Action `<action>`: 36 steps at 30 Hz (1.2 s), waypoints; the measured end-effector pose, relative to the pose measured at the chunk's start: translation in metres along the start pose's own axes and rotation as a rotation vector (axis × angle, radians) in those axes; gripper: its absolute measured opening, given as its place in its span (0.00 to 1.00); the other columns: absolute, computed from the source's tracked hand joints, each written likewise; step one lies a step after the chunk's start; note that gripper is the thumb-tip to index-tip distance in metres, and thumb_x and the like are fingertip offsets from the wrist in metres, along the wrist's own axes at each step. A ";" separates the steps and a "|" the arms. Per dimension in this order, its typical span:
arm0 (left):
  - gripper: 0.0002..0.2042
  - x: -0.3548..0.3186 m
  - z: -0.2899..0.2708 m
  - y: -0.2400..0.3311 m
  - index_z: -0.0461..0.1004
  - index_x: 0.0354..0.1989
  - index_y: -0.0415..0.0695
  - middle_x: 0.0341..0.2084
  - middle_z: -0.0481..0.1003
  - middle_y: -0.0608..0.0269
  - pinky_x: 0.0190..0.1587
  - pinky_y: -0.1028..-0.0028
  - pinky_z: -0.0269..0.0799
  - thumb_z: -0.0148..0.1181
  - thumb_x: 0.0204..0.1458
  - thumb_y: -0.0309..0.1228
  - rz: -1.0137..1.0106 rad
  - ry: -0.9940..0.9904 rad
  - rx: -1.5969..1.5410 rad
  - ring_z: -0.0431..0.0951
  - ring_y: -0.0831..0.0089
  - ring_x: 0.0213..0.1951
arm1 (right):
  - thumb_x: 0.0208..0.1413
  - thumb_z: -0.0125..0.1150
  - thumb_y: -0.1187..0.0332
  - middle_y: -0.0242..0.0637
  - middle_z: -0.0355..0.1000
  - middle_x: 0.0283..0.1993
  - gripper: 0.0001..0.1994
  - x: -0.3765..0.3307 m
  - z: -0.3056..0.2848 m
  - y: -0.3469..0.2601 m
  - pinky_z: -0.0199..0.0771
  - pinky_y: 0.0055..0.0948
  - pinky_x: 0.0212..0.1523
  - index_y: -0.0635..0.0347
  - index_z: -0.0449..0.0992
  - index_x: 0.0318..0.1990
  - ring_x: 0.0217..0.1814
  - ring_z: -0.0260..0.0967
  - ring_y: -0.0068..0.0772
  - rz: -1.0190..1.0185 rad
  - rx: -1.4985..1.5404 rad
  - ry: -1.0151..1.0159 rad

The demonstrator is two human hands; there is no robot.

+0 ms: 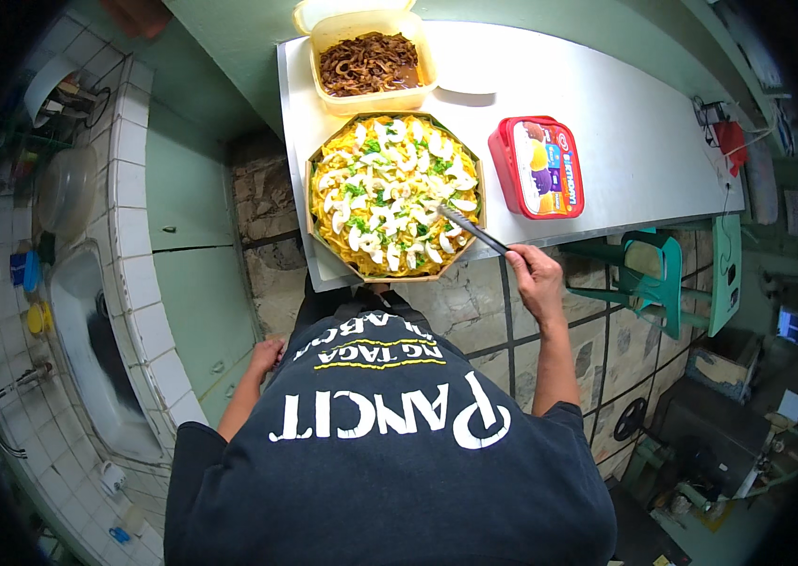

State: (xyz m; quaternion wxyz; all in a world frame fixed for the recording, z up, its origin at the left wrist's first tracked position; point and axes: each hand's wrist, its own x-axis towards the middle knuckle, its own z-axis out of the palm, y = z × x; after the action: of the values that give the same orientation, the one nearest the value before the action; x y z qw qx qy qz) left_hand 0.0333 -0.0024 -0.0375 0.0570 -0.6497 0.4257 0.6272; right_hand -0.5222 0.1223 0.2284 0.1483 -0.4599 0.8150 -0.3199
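My right hand (pixel 537 279) is closed around the handle of a pair of tongs (pixel 471 227), dark at the grip and metal at the front. The tongs' tip rests on or just over the right side of a yellow noodle dish (pixel 366 247), topped with white egg slices and chopped green herbs. An octagonal box (pixel 475 236) holds the noodles at the table's near left corner. My left hand (pixel 269 355) hangs low beside my shirt, its fingers curled, with nothing visible in it.
Behind the noodles stands an open plastic tub (pixel 322 87) of dark brown cooked strips. A red lidded tub (pixel 509 179) sits to the right on the white table (pixel 625 123). Left is a tiled counter (pixel 133 189) with a sink (pixel 78 283); right, a green chair (pixel 669 274).
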 end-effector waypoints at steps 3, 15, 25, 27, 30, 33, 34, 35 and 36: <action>0.16 -0.009 0.001 0.009 0.71 0.21 0.45 0.14 0.70 0.67 0.16 0.73 0.62 0.56 0.57 0.43 0.020 -0.005 0.001 0.68 0.76 0.14 | 0.57 0.59 0.65 0.41 0.75 0.32 0.08 -0.001 0.013 -0.008 0.71 0.37 0.32 0.61 0.77 0.36 0.31 0.74 0.44 -0.032 -0.142 -0.018; 0.17 -0.020 0.011 0.004 0.71 0.21 0.47 0.13 0.69 0.71 0.18 0.75 0.58 0.56 0.57 0.44 0.021 0.007 0.025 0.66 0.78 0.15 | 0.58 0.58 0.60 0.41 0.75 0.34 0.11 0.005 0.038 -0.065 0.73 0.42 0.33 0.57 0.77 0.39 0.32 0.74 0.48 -0.059 -0.289 -0.136; 0.17 -0.017 0.013 -0.008 0.72 0.21 0.46 0.14 0.69 0.70 0.19 0.74 0.59 0.56 0.57 0.45 -0.007 0.008 -0.007 0.66 0.79 0.16 | 0.57 0.59 0.63 0.41 0.74 0.31 0.09 0.014 0.040 -0.063 0.72 0.38 0.31 0.59 0.78 0.36 0.31 0.74 0.45 -0.108 -0.138 -0.037; 0.17 -0.014 0.014 -0.016 0.73 0.21 0.46 0.14 0.69 0.70 0.19 0.74 0.59 0.57 0.57 0.45 -0.021 0.005 -0.034 0.66 0.79 0.16 | 0.57 0.60 0.64 0.42 0.75 0.31 0.09 0.019 0.033 -0.059 0.71 0.36 0.31 0.61 0.78 0.37 0.29 0.74 0.43 -0.091 -0.062 0.020; 0.17 -0.012 0.014 -0.022 0.73 0.22 0.46 0.14 0.70 0.71 0.19 0.74 0.59 0.57 0.56 0.44 -0.042 0.003 -0.077 0.66 0.79 0.17 | 0.58 0.60 0.66 0.43 0.75 0.30 0.09 0.025 0.026 -0.055 0.70 0.31 0.31 0.63 0.79 0.38 0.27 0.73 0.37 -0.035 0.027 0.064; 0.16 -0.010 0.014 -0.022 0.73 0.22 0.46 0.15 0.70 0.70 0.19 0.74 0.59 0.58 0.56 0.44 -0.030 0.012 -0.070 0.66 0.78 0.17 | 0.57 0.60 0.66 0.42 0.75 0.29 0.09 0.026 0.038 -0.055 0.70 0.30 0.31 0.63 0.79 0.38 0.27 0.73 0.36 0.017 0.119 0.004; 0.16 -0.009 0.014 -0.021 0.73 0.22 0.46 0.15 0.70 0.70 0.19 0.74 0.59 0.58 0.56 0.44 -0.021 0.014 -0.060 0.66 0.78 0.17 | 0.57 0.60 0.65 0.43 0.75 0.31 0.10 0.024 0.045 -0.055 0.71 0.33 0.32 0.63 0.79 0.38 0.29 0.74 0.40 0.079 0.131 -0.052; 0.16 -0.008 0.014 -0.020 0.73 0.22 0.46 0.15 0.70 0.70 0.19 0.74 0.59 0.58 0.56 0.44 -0.013 0.017 -0.049 0.66 0.78 0.17 | 0.57 0.60 0.64 0.43 0.75 0.31 0.10 0.023 0.053 -0.055 0.71 0.34 0.33 0.63 0.78 0.38 0.30 0.74 0.42 0.047 0.067 -0.075; 0.16 -0.008 0.014 -0.019 0.73 0.22 0.46 0.15 0.70 0.70 0.19 0.74 0.59 0.58 0.56 0.44 -0.004 0.013 -0.044 0.66 0.78 0.17 | 0.57 0.59 0.64 0.43 0.75 0.32 0.10 0.024 0.061 -0.055 0.71 0.36 0.34 0.62 0.78 0.38 0.31 0.74 0.43 0.016 0.002 -0.097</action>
State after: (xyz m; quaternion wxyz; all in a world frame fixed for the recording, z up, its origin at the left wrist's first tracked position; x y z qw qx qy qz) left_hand 0.0353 0.0216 -0.0424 0.0411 -0.6556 0.4110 0.6321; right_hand -0.4665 0.0583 0.2204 0.1904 -0.4682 0.8102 -0.2968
